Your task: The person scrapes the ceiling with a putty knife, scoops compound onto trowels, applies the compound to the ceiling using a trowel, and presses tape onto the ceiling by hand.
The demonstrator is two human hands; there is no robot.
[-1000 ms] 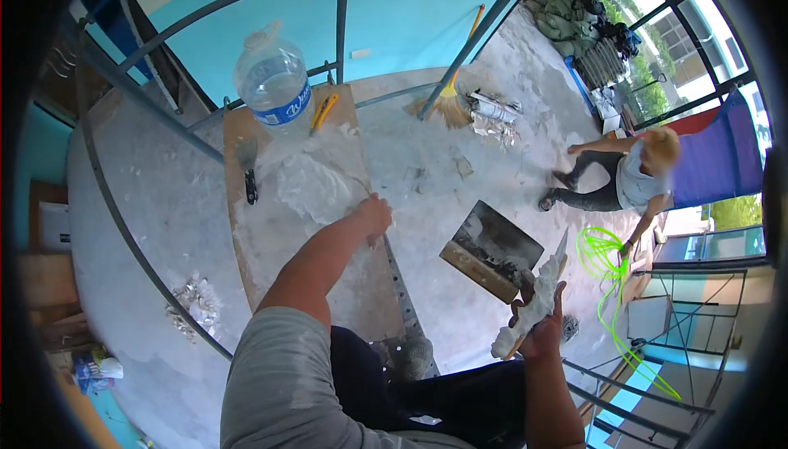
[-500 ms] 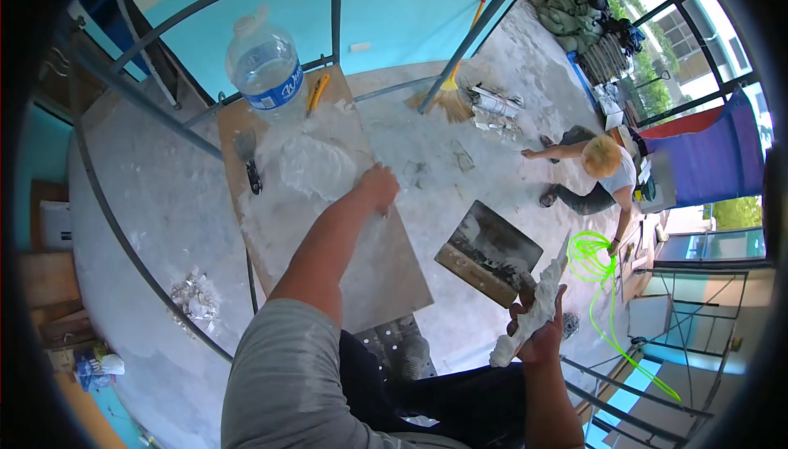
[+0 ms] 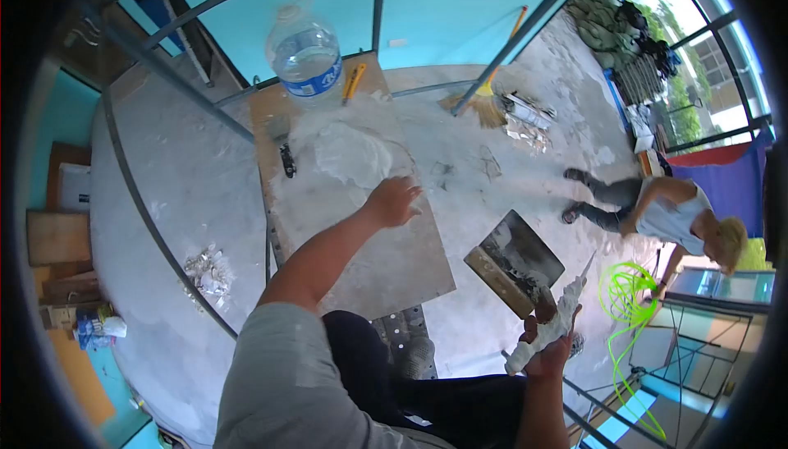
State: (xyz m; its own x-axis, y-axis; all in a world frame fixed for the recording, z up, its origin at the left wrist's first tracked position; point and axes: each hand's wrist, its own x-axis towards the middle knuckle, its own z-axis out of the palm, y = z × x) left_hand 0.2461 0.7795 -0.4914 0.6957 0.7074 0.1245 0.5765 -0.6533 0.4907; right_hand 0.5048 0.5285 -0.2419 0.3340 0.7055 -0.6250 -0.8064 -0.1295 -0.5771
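My left hand (image 3: 394, 201) hovers over a board (image 3: 410, 272) dusted with white powder, fingers loosely bent and apart, nothing visible in them. Just beyond it a patch of white plaster (image 3: 353, 153) is spread. Wrapped in my right hand (image 3: 552, 355) is a long, thin blade caked in white plaster (image 3: 558, 318), seen nearly edge-on. Against its fingers sits a rectangular tool (image 3: 521, 252) with a dark face and tan side; whether they grip it too is unclear. On the board lie a black-handled scraper (image 3: 286, 160) and a yellow utility knife (image 3: 354, 81).
A large water bottle (image 3: 305, 59) stands at the board's far end. Scaffold bars (image 3: 135, 190) surround me. Below are a broom (image 3: 484, 108), debris (image 3: 212, 277) and stacked sacks (image 3: 640, 75). A person (image 3: 673, 211) on the floor holds a bright green hose (image 3: 628, 293).
The view has shifted, moving the board rightward in the picture. My left hand's fingers have loosened. The right hand keeps its hold. The other person has turned and straightened, still with the green hose.
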